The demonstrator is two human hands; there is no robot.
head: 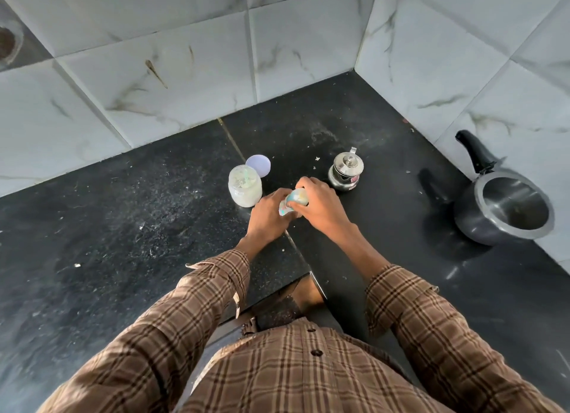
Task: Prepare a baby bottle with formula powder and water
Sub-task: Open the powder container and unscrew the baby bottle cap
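Gripping the baby bottle [293, 201] from both sides, the person holds it over the dark stone counter [123, 227], near its middle seam. The left hand [267, 215] wraps its curled fingers around the lower body of the bottle, while the right hand [320, 204] curls over the upper end; the bottle shows only as a pale, colourfully printed patch between them, and whether it rests on the counter cannot be told. Just left of the hands stands an open jar [245, 186] of whitish powder, its round lid [258, 165] lying flat right behind it. A small lidded steel pot [345, 172] sits just beyond the right hand. Well off to the right, by the tiled wall [185, 57], rests an open pressure cooker [505, 204] with a black handle.
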